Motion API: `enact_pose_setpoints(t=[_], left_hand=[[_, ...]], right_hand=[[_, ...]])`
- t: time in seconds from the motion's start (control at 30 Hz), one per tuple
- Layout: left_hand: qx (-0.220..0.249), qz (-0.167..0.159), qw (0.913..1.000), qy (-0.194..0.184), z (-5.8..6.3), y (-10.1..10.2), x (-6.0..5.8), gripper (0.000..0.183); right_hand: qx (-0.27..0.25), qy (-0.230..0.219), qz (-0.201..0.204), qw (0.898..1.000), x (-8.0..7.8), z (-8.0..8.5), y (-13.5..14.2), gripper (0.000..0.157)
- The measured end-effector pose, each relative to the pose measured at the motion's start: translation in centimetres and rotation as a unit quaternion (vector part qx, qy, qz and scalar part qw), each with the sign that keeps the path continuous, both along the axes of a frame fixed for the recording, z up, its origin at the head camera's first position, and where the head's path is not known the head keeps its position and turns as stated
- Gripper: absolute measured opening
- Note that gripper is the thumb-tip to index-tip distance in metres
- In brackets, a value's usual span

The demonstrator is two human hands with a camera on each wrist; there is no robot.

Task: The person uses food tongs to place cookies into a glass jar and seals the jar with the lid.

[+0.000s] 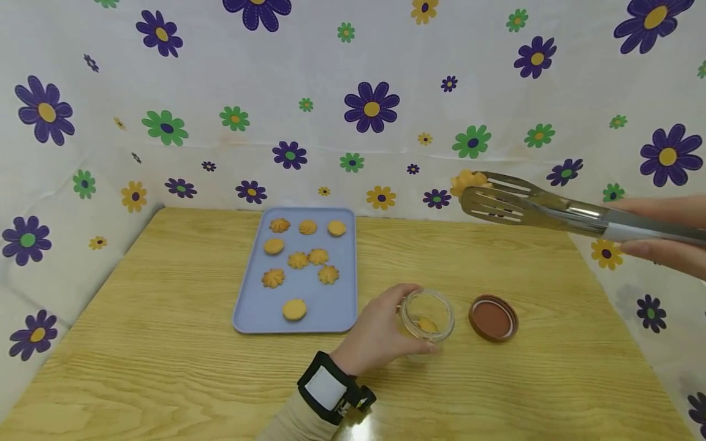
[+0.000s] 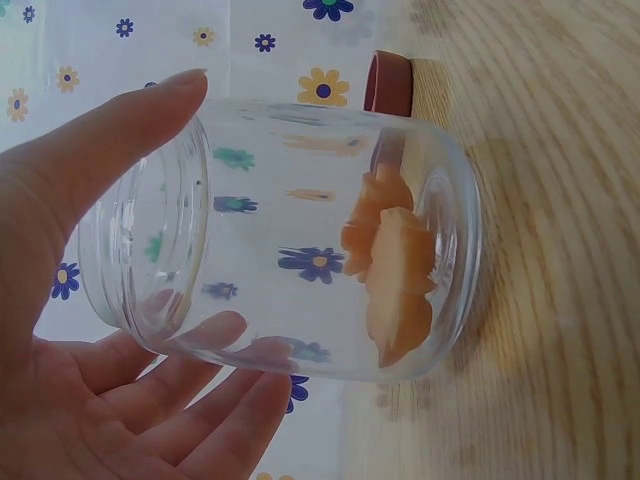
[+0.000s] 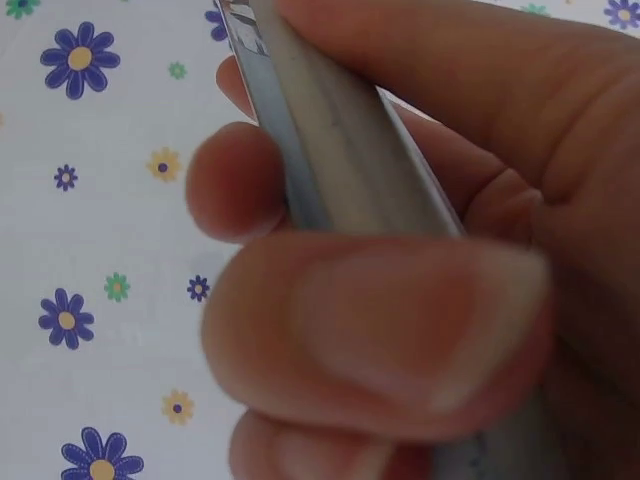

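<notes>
My left hand (image 1: 377, 334) grips a clear glass jar (image 1: 451, 315), its thumb and fingers around the neck and side. The jar stands upright on the table. Inside, at the bottom, lie cookies (image 2: 402, 285); two show overlapping in the left wrist view. At the upper right, my right hand (image 1: 675, 211) holds metal tongs (image 1: 568, 211) by their grey handles. A golden cookie (image 1: 462, 182) is pinched between the slotted tips, raised well above the jar and to its right. In the right wrist view, fingers (image 3: 370, 330) wrap the handle; the tips are out of sight there.
A blue tray (image 1: 309, 291) with several cookies, some flower-shaped and some round, lies left of the jar. Right of the jar, a brown lid (image 1: 493, 320) rests with its inside up. The wood-grain table (image 1: 165, 343) is bordered by a flower-patterned cloth (image 1: 309, 55).
</notes>
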State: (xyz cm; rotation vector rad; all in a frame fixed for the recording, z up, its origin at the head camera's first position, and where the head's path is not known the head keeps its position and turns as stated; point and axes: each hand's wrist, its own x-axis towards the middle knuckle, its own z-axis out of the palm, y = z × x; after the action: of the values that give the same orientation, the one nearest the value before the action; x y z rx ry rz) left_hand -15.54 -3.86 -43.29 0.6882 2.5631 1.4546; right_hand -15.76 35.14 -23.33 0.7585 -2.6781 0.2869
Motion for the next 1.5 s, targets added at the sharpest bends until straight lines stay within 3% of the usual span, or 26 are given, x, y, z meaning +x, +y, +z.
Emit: enact_pose_setpoints(t=[0.13,0.2,0.27,0.4,0.5,0.63,0.8,0.93,1.07,1.2,1.33,1.5], left_hand=[[0.001,0.002,1.0000,0.003,0.0,-0.2,0.0,0.094],[0.002,0.003,1.0000,0.003,0.0,-0.2,0.0,0.094],[0.002,0.003,1.0000,0.003,0.0,-0.3,0.0,0.093],[0.002,0.004,1.0000,0.001,0.0,-0.2,0.0,0.093],[0.001,0.004,1.0000,-0.003,0.0,-0.2,0.0,0.094],[0.002,0.002,1.0000,-0.006,0.0,-0.1,0.1,0.095],[0.005,-0.003,1.0000,0.004,0.0,0.0,0.2,0.094],[0.010,-0.004,0.9999,0.008,0.0,0.0,0.2,0.093],[0.008,-0.003,0.9999,0.010,-0.1,-0.1,0.2,0.092],[0.002,0.001,0.9999,0.011,-0.1,-0.2,0.2,0.093],[0.003,0.000,0.9999,0.013,-0.2,-0.2,0.1,0.093],[-0.003,-0.002,1.0000,0.009,-0.3,-0.2,0.0,0.093]], right_hand=[[-0.027,-0.022,0.006,0.999,2.0,-0.2,-2.8,0.052],[0.008,-0.015,0.005,1.000,3.1,0.0,-4.9,0.046],[0.064,-0.048,-0.024,0.996,3.7,0.0,-6.5,0.041],[0.154,-0.168,-0.055,0.972,3.6,-0.8,-8.3,0.046],[0.159,-0.243,-0.045,0.956,3.1,-1.8,-9.3,0.045],[0.152,-0.289,-0.027,0.945,2.6,-3.1,-10.2,0.040],[0.135,-0.319,-0.005,0.938,2.2,-3.8,-10.6,0.032],[0.132,-0.325,-0.002,0.936,2.1,-3.9,-10.8,0.032],[0.125,-0.318,-0.018,0.940,2.2,-3.5,-10.9,0.046],[0.128,-0.271,-0.047,0.953,2.4,-2.2,-10.5,0.059],[0.133,-0.215,-0.053,0.966,2.1,-0.6,-10.8,0.060],[0.129,-0.163,-0.011,0.978,1.2,0.4,-13.1,0.058]])
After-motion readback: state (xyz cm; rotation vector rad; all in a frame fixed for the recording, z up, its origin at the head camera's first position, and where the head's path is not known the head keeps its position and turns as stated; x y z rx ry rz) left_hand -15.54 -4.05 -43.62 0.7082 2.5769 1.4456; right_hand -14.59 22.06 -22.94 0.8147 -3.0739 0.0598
